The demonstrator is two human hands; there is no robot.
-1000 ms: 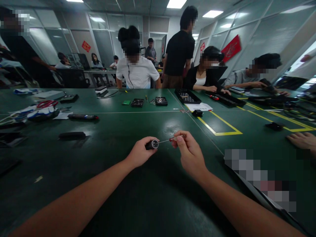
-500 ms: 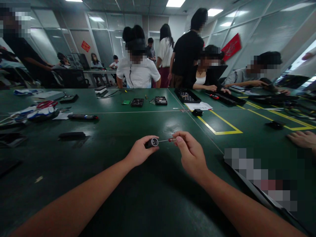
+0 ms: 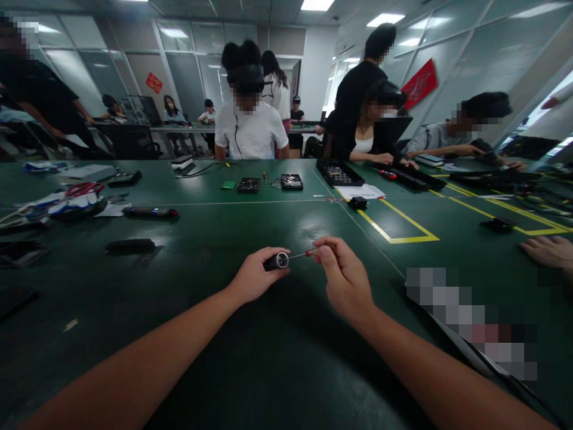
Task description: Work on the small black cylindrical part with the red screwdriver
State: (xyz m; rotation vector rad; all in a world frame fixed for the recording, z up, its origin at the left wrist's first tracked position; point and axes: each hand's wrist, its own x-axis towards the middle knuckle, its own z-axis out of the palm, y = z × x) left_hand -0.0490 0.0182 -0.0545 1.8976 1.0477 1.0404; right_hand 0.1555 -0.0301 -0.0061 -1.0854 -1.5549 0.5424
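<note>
My left hand (image 3: 256,276) is closed around a short black cylinder (image 3: 271,263), whose round, silver-rimmed end faces right. Dark parts show inside that rim, too small to name. In my right hand (image 3: 344,272) is a screwdriver (image 3: 308,253) with a reddish handle, pinched between thumb and fingers. Its thin metal shaft points left, and the tip reaches the open end of the cylinder. Whether the tip touches anything inside cannot be made out. Both hands are held above the green table (image 3: 215,370).
A black case (image 3: 131,246) and a dark tool with a red tip (image 3: 150,212) lie to the left. Ahead are two opened drives (image 3: 249,185) and a green circuit board (image 3: 228,185). A small black block (image 3: 357,203) sits near yellow tape. Another person's hand (image 3: 550,249) rests at right.
The cylinder's open end has turned slightly, and the screwdriver's shaft slants a little more. My hands stay nearly in place. People in the background have shifted.
</note>
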